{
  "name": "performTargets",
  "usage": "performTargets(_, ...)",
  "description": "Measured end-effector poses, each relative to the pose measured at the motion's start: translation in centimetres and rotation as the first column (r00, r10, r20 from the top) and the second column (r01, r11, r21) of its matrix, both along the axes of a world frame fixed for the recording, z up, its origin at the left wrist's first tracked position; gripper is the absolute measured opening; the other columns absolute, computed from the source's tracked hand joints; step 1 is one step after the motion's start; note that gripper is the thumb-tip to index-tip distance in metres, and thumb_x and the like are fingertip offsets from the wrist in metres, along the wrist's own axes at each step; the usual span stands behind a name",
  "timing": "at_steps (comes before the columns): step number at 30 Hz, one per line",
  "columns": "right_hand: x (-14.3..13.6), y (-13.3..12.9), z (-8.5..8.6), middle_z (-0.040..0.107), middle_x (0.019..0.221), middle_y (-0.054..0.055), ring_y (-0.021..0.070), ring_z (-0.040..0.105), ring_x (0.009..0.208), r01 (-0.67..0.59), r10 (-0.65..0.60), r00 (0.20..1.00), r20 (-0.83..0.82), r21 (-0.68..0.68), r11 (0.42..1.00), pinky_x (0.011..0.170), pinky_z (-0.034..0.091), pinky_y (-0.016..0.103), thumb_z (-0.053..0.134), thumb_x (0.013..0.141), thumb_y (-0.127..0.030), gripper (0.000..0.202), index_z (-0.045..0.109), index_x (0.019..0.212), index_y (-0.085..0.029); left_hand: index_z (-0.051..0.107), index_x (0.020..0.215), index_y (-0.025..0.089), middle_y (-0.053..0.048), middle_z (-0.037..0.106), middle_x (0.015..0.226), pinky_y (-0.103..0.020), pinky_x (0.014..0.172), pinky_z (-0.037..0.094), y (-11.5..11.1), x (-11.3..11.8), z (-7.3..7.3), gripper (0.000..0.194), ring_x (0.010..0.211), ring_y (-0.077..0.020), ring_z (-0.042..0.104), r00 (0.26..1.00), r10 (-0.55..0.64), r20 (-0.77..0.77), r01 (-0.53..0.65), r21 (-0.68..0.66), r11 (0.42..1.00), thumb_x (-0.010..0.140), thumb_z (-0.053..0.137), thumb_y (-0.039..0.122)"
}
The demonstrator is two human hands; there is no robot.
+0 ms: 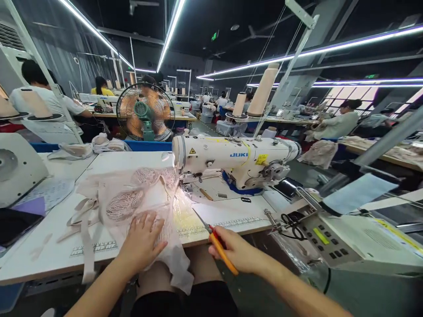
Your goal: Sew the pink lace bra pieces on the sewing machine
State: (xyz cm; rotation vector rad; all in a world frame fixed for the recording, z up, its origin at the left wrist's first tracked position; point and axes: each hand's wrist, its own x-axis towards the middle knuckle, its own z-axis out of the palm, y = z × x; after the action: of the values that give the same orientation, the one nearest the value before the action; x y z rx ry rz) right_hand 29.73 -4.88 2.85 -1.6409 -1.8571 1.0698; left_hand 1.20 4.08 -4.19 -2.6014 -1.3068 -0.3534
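My left hand (144,233) lies flat with fingers stretched on a pale pink lace garment piece (124,204), pressing it on the white table. Part of the cloth runs up to the needle area of a white sewing machine (211,158), and its lower end hangs over the table's front edge. A pale strap (87,242) trails off the edge, left of that hand. My right hand (234,248) is closed around orange-handled scissors (220,248), whose slim metal tip points up and left, toward the machine. The tip is apart from the cloth.
Printed rulers (228,222) run along the table's front edge. A control box (360,242) stands at the right, with a phone-like dark slab (16,224) at the left. Behind the table are a fan (145,112), thread cones (264,90) and several seated people.
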Motion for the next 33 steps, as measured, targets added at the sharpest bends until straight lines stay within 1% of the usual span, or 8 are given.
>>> performTargets(3, 0.5, 3.3, 3.6, 0.047, 0.069, -0.005, 0.0117, 0.038, 0.061, -0.152, 0.166, 0.946, 0.277, -0.071, 0.986, 0.057, 0.03, 0.026, 0.069, 0.078, -0.037, 0.034, 0.039, 0.074, -0.022, 0.059, 0.136, 0.025, -0.018, 0.056, 0.141, -0.063, 0.1, 0.038, -1.4, -2.0, -1.1, 0.053, 0.128, -0.0443, 0.049, 1.0, -0.016, -0.004, 0.016, 0.108, 0.994, 0.088, 0.057, 0.047)
performTargets(6, -0.9, 7.4, 5.5, 0.042, 0.055, -0.008, 0.0082, 0.036, 0.051, -0.235, 0.306, 0.895, 0.325, -0.239, 0.942, 0.052, 0.028, 0.024, 0.071, 0.08, -0.04, 0.039, 0.042, 0.063, -0.019, 0.062, 0.133, 0.026, -0.017, 0.057, 0.14, -0.062, 0.101, 0.036, -2.2, -2.8, -1.2, 0.053, 0.126, -0.0438, 0.051, 1.0, 0.003, -0.001, -0.003, 0.166, 0.986, 0.086, 0.06, 0.049)
performTargets(10, -3.3, 12.0, 5.0, 0.036, 0.043, -0.01, 0.0037, 0.032, 0.034, -0.194, 0.326, 0.895, 0.306, -0.391, 0.9, 0.042, 0.029, 0.02, 0.058, 0.085, -0.054, 0.055, 0.05, 0.049, -0.014, 0.062, 0.133, 0.028, -0.017, 0.057, 0.14, -0.061, 0.103, 0.034, -2.2, -2.9, -1.1, 0.054, 0.126, -0.0431, 0.051, 1.0, 0.021, 0.008, -0.022, 0.158, 0.987, 0.084, 0.063, 0.05)
performTargets(13, -4.5, 13.9, 4.1, 0.035, 0.037, -0.01, 0.0051, 0.034, 0.028, -0.13, 0.272, 0.914, 0.299, -0.421, 0.898, 0.036, 0.029, 0.019, 0.051, 0.087, -0.052, 0.055, 0.053, 0.05, -0.012, 0.058, 0.137, 0.029, -0.016, 0.054, 0.144, -0.061, 0.105, 0.033, -2.1, -3.2, -1.5, 0.057, 0.129, -0.0428, 0.05, 0.999, -0.012, 0.035, 0.009, 0.105, 0.994, 0.085, 0.061, 0.05)
performTargets(18, -5.1, 14.9, 4.0, 0.035, 0.032, -0.011, 0.0037, 0.03, 0.024, -0.094, 0.231, 0.944, 0.237, -0.475, 0.875, 0.032, 0.025, 0.016, 0.051, 0.086, -0.048, 0.052, 0.057, 0.053, -0.009, 0.059, 0.137, 0.032, -0.014, 0.053, 0.146, -0.062, 0.106, 0.031, -2.2, -3.1, -2.0, 0.057, 0.131, -0.0437, 0.048, 0.993, 0.001, 0.116, -0.004, 0.026, 1.0, 0.084, 0.06, 0.054)
performTargets(22, -4.8, 14.8, 5.2, 0.038, 0.033, -0.01, 0.0019, 0.03, 0.025, -0.073, 0.206, 0.956, 0.209, -0.51, 0.857, 0.033, 0.019, 0.012, 0.059, 0.082, -0.05, 0.051, 0.063, 0.058, -0.005, 0.062, 0.133, 0.03, -0.016, 0.056, 0.142, -0.065, 0.104, 0.031, -2.4, -2.5, -2.1, 0.056, 0.129, -0.0459, 0.049, 0.989, 0.023, 0.144, -0.032, 0.056, 0.998, 0.081, 0.065, 0.052)
performTargets(26, -4.8, 14.6, 5.8, 0.038, 0.033, -0.01, 0.0025, 0.029, 0.025, -0.045, 0.171, 0.963, 0.208, -0.502, 0.864, 0.033, 0.019, 0.014, 0.056, 0.085, -0.046, 0.048, 0.061, 0.056, -0.007, 0.066, 0.128, 0.03, -0.016, 0.06, 0.139, -0.064, 0.102, 0.034, -2.4, -2.1, -2.1, 0.054, 0.125, -0.0453, 0.053, 0.986, 0.032, 0.167, -0.044, 0.069, 0.997, 0.079, 0.067, 0.053)
performTargets(33, -5.4, 15.5, 4.5, 0.043, 0.036, -0.008, 0.0039, 0.032, 0.026, -0.062, 0.167, 0.966, 0.196, -0.453, 0.889, 0.033, 0.023, 0.016, 0.066, 0.079, -0.045, 0.047, 0.06, 0.055, -0.005, 0.068, 0.125, 0.03, -0.015, 0.061, 0.137, -0.063, 0.1, 0.036, -2.4, -2.1, -1.7, 0.053, 0.123, -0.0448, 0.055, 0.984, 0.029, 0.176, -0.045, 0.085, 0.995, 0.078, 0.067, 0.054)
